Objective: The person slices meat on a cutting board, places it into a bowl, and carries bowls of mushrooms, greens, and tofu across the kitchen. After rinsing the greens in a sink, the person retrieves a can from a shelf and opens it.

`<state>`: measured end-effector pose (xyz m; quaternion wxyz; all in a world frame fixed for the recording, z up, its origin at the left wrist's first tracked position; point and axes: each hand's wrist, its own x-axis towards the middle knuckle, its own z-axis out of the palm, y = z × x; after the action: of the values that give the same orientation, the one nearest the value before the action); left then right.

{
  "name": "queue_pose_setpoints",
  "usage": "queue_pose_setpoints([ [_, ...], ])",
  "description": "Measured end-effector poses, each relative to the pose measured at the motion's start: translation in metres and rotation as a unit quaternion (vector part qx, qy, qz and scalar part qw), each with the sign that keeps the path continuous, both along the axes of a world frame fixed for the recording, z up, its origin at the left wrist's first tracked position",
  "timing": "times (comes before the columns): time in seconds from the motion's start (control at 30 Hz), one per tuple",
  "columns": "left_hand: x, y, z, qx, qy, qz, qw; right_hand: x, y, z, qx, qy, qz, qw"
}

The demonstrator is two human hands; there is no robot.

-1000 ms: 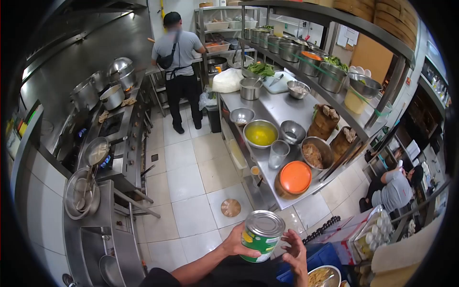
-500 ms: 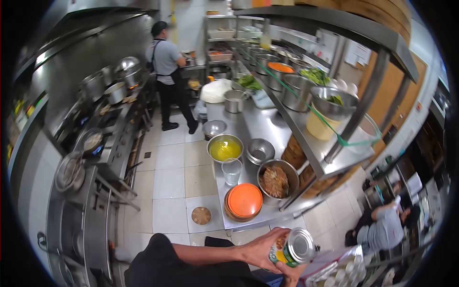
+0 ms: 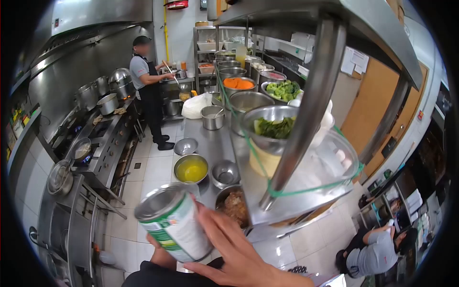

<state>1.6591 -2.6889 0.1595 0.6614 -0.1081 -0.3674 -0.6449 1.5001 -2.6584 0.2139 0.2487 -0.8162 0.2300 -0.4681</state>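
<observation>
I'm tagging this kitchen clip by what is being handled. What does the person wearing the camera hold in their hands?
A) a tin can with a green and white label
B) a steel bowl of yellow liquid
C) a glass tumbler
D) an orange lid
A: the tin can is tilted between the left hand under it and the right hand on its side, while the bowl of yellow liquid sits on the counter.

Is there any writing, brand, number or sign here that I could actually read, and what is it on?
Nothing here reads clearly enough to quote.
Label on the can, green, white and yellow: print too blurred to read.
Sheets of paper left of the wooden door: too small to read.
Small red sign right of that door: too small to read.
</observation>
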Motion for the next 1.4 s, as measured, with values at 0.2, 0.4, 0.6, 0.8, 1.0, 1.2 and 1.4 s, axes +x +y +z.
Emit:
queue_pose_setpoints([
  [0.2, -0.021, -0.022, 0.005, -0.009, -0.033, 0.088, 0.996, -0.182, -0.008, -0.022, -0.230, -0.053, -0.290, 0.927],
  [0.4, -0.109, 0.012, 0.044, 0.035, -0.036, 0.300, 0.953, -0.314, -0.061, -0.060, -0.142, -0.277, -0.477, 0.822],
  [0.6, -0.171, 0.032, 0.054, -0.117, -0.153, 0.335, 0.922, -0.419, -0.108, -0.073, 0.021, -0.268, -0.404, 0.874],
  [0.8, -0.210, 0.062, 0.067, -0.110, -0.265, 0.345, 0.893, -0.424, -0.189, -0.076, 0.059, -0.307, -0.287, 0.905],
  [1.0, -0.229, 0.055, 0.060, -0.111, -0.350, 0.317, 0.875, -0.447, -0.234, -0.086, 0.153, -0.346, -0.250, 0.891],
  [1.2, -0.302, 0.029, 0.045, -0.055, -0.324, 0.333, 0.884, -0.537, -0.275, -0.151, 0.213, -0.323, -0.261, 0.885],
  [1.4, -0.427, -0.026, 0.069, -0.055, -0.418, 0.199, 0.885, -0.671, -0.285, -0.241, 0.346, -0.168, -0.320, 0.866],
])
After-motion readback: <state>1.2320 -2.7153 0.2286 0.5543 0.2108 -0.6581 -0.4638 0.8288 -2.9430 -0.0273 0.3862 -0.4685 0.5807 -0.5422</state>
